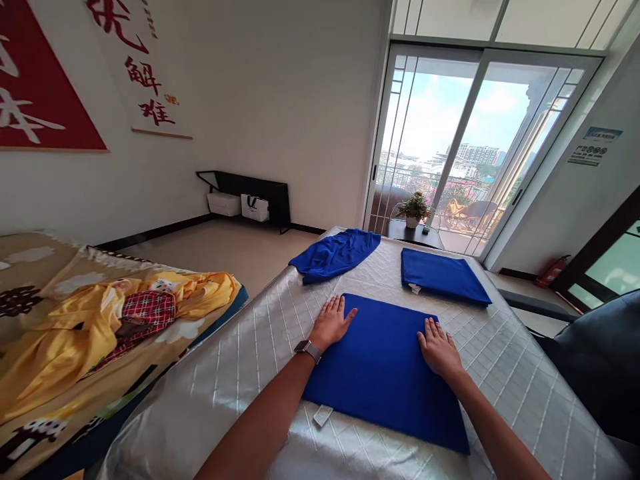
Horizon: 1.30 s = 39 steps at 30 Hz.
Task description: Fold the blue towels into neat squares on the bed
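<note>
A person in bare arms, watch (307,349) on L wrist, squares up a flat blue cloth (380,373) on a silver quilted mattress (250,360), w/ both hands laid along its sides. The cloth lies directly in front of the wearer, approx rectangular & apparently folded, tho the no. of layers can't be told; a white tag (323,416) pokes out at the near edge, toward the L corner

L hand (333,323) rests at the far L corner, fingers straight & loose, thumb out over the cloth; R hand (440,350) lies on the R edge nr the far corner, fingers extended, palm down. Neither is clenched & neither pinches fabric

Step in hand, by the look of it: pressing & straightening the sides. The near R corner juts toward the wearer & the surface looks smooth, so little flattening seems left. Any further handling would call for fingertips slipped under an edge, not palms on top, w/ layers kept aligned & the loose tag minded

Beyond, on the same mattress: a 2nd flat blue cloth (445,275), far R, own tag showing, & a rumpled blue cloth (336,255), far L, the only one of the 3 not flat. At L, yellow fabric (75,340) lies heaped on patterned bedding (30,257)
</note>
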Available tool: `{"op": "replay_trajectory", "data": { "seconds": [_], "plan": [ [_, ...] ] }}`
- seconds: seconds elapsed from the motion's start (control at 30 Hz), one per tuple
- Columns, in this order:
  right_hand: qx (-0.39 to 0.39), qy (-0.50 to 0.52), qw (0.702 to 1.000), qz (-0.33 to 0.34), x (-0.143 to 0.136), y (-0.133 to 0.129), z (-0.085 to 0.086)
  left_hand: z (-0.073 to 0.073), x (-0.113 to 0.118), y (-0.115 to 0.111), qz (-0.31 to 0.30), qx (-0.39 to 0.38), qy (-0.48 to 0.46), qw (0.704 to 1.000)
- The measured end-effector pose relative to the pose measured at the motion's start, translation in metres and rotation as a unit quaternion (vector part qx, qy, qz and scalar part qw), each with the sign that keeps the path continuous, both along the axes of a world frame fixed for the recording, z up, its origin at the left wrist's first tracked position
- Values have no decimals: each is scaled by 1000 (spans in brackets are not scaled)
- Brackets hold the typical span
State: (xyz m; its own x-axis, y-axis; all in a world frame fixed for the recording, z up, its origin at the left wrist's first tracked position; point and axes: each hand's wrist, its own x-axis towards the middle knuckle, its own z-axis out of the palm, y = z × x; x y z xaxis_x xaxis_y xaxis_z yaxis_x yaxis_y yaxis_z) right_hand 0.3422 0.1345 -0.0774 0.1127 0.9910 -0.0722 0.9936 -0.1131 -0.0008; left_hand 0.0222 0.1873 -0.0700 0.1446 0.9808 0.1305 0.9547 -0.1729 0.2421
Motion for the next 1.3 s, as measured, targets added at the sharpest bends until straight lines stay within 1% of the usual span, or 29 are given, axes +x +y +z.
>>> {"op": "replay_trajectory", "data": {
  "seconds": [0.13,0.23,0.37,0.5,0.63,0.77,0.87,0.93,1.0,1.03,1.1,1.2,1.23,1.3],
  "plan": [
    [13,-2,1000,8,4,9,9,2,-1,0,-3,-7,-6,1000],
    [29,14,999,3,7,18,10,2,-2,0,-7,-1,-11,1000],
    [29,40,999,3,7,27,1,0,-3,2,-2,14,-5,1000],
    [26,44,999,14,8,29,-8,0,-3,4,4,7,10,1000],
    [44,50,998,20,11,26,-10,2,-3,5,2,-4,7,1000],
    [41,65,997,19,12,26,-8,1,-4,4,2,2,5,1000],
    [33,67,997,23,13,26,-6,6,-2,1,8,12,10,1000],
    [31,66,997,23,13,25,-4,14,4,-3,6,46,11,999],
    [34,67,997,21,12,23,-3,24,15,-10,-10,89,7,996],
    [36,67,997,18,11,22,-2,28,24,-14,-30,99,2,995],
    [40,69,997,16,9,20,0,33,47,-22,-101,85,-8,991],
    [43,69,997,17,7,19,3,32,92,-32,-228,47,-14,972],
    [43,66,997,18,8,18,3,30,108,-33,-259,45,-14,965],
    [37,50,998,29,9,18,3,25,140,-33,-295,47,-16,954]
  ]
}}
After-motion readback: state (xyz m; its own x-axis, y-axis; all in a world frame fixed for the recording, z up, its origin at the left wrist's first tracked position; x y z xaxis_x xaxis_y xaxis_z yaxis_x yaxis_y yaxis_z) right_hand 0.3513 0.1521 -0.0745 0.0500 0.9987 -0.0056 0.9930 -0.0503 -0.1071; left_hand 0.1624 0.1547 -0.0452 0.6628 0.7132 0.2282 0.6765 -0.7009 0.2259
